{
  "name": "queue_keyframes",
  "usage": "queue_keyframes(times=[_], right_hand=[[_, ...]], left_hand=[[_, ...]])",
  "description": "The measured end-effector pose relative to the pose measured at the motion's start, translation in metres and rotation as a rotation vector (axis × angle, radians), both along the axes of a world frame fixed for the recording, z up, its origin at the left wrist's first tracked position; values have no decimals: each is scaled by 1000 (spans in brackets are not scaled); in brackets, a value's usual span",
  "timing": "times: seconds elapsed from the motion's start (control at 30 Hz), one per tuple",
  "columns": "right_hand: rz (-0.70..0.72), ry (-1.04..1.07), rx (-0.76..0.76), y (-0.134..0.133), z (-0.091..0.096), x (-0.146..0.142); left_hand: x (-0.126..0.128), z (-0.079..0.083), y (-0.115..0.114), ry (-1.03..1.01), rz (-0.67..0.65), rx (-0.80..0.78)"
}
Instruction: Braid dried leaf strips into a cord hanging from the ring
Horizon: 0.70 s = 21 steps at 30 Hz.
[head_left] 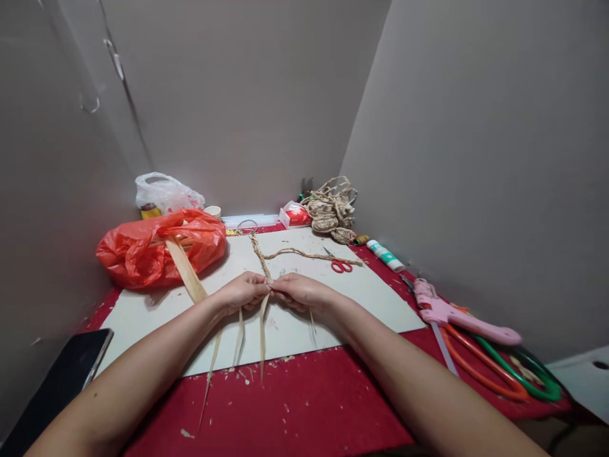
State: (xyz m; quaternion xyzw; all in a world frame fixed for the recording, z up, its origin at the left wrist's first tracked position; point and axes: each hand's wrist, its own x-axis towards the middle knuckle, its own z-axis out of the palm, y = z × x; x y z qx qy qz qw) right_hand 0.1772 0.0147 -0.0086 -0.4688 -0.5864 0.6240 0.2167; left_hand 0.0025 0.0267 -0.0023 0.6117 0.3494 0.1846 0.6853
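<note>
A braid of tan plant fibre [259, 254] runs from a thin metal ring [247, 226] down to my fingers. My left hand [243, 292] pinches the braid's near end and loose strands from the left. From the right, my right hand [302, 292] closes on the same spot, its fingertips touching the left ones. Loose flat strands [262, 333] hang below both hands towards the table edge. A twisted side cord [309, 255] branches off the braid to the right. Beside its end lie red-handled scissors [341, 266]. Some fingers hide the exact crossing of the strands.
A white board [380, 304] covers part of the red table [309, 406]. Left are a red plastic bag [143, 247], a wide fibre strip [186, 270] and a phone [71, 374]. Right sit rope bundles [328, 212], a pink glue gun [457, 317] and coloured-handled tools [485, 362].
</note>
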Motion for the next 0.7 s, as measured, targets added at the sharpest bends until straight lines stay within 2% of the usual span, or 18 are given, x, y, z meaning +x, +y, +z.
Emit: queue_keyframes(times=[0.1, 0.17, 0.33, 0.47, 0.53, 0.6, 0.67, 0.7], right_hand=[[-47, 134, -88, -1, -4, 1], [-97, 160, -94, -4, -5, -3], [-244, 173, -52, -11, -2, -14], [-268, 235, -67, -13, -5, -16], [-251, 256, -106, -13, -8, -16], [-237, 272, -156, -11, -9, -14], [-230, 290, -175, -10, -7, -11], [-222, 301, -183, -9, -6, -10]], left_hand=[[-3, 5, 2, 83, -19, 74], [-5, 9, 3, 194, -15, 164], [1, 10, -4, 466, 95, 595], [14, 6, -31, 617, 223, 907], [20, 7, -47, 673, 220, 954], [23, 10, -57, 629, 122, 959], [23, 12, -55, 511, 20, 919], [21, 13, -50, 457, 37, 888]])
